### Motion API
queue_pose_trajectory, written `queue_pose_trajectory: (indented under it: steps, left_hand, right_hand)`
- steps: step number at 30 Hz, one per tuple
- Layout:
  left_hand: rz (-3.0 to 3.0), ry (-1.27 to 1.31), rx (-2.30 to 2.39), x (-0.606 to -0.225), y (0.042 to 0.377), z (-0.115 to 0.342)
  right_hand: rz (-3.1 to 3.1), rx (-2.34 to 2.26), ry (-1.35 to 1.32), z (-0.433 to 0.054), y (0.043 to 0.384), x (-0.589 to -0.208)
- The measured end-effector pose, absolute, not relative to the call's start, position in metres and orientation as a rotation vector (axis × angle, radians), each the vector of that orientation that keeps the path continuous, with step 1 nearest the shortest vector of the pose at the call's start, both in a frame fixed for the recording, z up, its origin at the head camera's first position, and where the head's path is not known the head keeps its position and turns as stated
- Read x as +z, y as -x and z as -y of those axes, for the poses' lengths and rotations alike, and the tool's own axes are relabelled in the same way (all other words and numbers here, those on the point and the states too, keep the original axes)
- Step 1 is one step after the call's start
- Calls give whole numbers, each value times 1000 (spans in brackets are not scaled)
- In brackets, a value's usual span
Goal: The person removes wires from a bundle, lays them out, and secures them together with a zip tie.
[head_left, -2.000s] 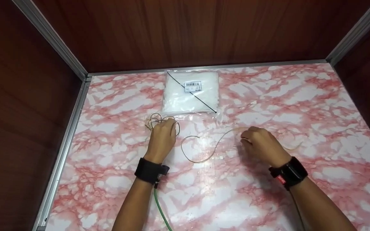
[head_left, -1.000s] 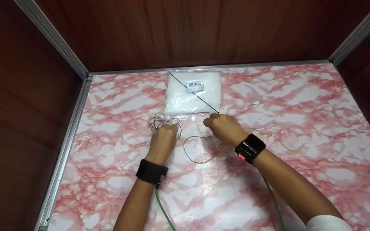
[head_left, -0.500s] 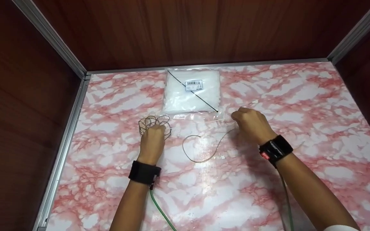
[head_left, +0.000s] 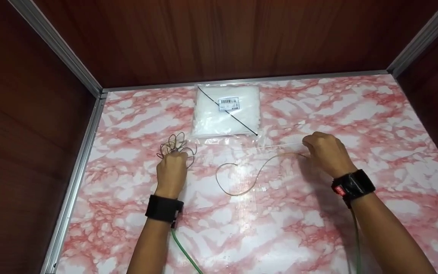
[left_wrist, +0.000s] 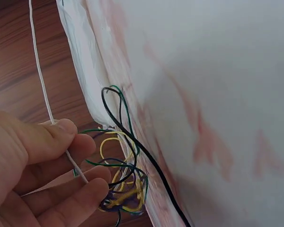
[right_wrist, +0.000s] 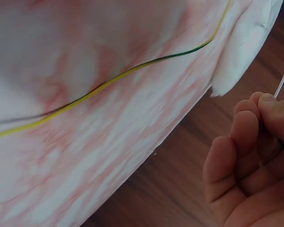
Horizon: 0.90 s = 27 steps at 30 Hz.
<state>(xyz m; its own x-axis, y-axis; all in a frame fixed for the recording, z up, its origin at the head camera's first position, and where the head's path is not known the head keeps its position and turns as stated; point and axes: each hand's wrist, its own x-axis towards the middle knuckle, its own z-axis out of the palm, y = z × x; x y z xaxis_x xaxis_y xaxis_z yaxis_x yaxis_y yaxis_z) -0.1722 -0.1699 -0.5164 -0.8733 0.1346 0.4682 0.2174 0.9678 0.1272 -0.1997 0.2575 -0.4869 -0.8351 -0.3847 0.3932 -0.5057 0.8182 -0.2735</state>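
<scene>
A thin white wire (head_left: 242, 150) runs nearly straight between my two hands. My left hand (head_left: 171, 173) pinches it between thumb and index finger, and in the left wrist view the wire (left_wrist: 40, 71) crosses the other curled fingers. Just beyond that hand lies a loose tangle of wires (left_wrist: 125, 191) in yellow, green, black and purple. My right hand (head_left: 327, 154) pinches the white wire near its far end between thumb and forefinger, in the right wrist view too. Below the stretched wire, a separate twisted wire (right_wrist: 132, 70), yellow with a dark strand, curves across the table.
A clear plastic bag (head_left: 211, 123) with white contents and a barcode label (head_left: 229, 104) lies at the back, a thin black strip (head_left: 243, 123) slanting across it. Dark wood-look panels (head_left: 158, 45) enclose the marbled red-and-white table (head_left: 264, 236). A cable trails from each wristband.
My right hand went left toward the left hand, then drew back right, pulling the white wire out between them. The left hand shifted left with the tangle. The loose wire's curve stayed put.
</scene>
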Motion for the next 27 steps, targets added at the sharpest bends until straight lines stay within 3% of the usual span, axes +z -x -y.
queue_pose_trajectory:
  steps: [27]
  left_hand:
    - [2706,192,-107,-515,166,178]
  right_hand:
    - [2804,504,-359,-340,161,-488]
